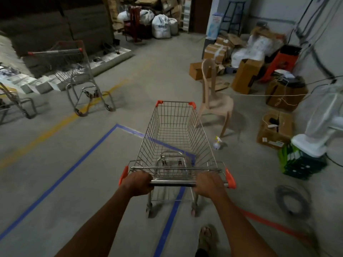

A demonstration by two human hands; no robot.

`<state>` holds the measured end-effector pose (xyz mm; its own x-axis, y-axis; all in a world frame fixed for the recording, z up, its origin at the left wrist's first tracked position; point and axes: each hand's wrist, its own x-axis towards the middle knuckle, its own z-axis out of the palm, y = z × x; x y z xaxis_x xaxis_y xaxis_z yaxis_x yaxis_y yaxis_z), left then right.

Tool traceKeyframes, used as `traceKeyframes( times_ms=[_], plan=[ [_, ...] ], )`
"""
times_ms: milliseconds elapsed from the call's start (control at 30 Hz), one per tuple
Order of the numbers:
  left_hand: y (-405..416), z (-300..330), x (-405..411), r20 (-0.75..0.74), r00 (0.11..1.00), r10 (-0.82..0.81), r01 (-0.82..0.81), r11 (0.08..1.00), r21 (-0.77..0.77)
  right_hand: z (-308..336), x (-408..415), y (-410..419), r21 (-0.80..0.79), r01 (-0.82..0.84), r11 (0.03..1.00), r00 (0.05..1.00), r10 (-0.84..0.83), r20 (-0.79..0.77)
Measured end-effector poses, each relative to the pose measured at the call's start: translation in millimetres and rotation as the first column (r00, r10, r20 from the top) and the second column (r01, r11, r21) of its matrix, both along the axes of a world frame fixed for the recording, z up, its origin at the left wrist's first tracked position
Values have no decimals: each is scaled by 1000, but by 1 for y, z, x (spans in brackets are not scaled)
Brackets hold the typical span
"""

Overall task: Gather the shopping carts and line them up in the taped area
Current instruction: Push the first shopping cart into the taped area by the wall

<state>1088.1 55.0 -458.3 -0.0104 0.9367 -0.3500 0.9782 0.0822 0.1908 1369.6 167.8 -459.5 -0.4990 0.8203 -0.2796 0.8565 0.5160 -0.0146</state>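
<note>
Open floor (157, 71) ahead; plastic chair (215, 101) and boxes (274, 128) right, second cart (74, 71) left.

A single wide-angle camera sits on the person's head, looking forward and down along both forearms. The left hand (138, 182) and right hand (208, 183) lie close below it, near the bottom centre, with the shopping cart (176, 138) just ahead. Farther floor, blue tape (55, 180) and walls curve outward at the edges (lens distortion). No second view shares the scene.

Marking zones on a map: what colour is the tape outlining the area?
Blue tape, clearest in the head view.
</note>
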Motion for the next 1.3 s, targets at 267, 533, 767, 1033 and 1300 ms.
traceKeyframes(
  times_ms=[267, 533, 767, 1033, 1300],
  plan=[
    [151, -6, -13, -19, 976, 218, -218, 976, -4, 6, -48, 207, -16, -190, 982, 979, 191, 68],
    [270, -15, -45, 4, 925, 379, -379, 925, -1, 6, -125, 373, 35, -405, 914, 911, 399, 106],
    [385, -17, -119, 47, 876, 480, -481, 876, 32, 9, -240, 513, 136, -555, 821, 828, 527, 192],
    [465, -10, -197, 92, 766, 637, -641, 768, 20, 10, -353, 616, 93, -657, 748, 750, 637, 178],
    [526, -14, -264, 91, 679, 728, -729, 684, -25, 8, -449, 697, 39, -746, 665, 662, 734, 149]
  ],
)
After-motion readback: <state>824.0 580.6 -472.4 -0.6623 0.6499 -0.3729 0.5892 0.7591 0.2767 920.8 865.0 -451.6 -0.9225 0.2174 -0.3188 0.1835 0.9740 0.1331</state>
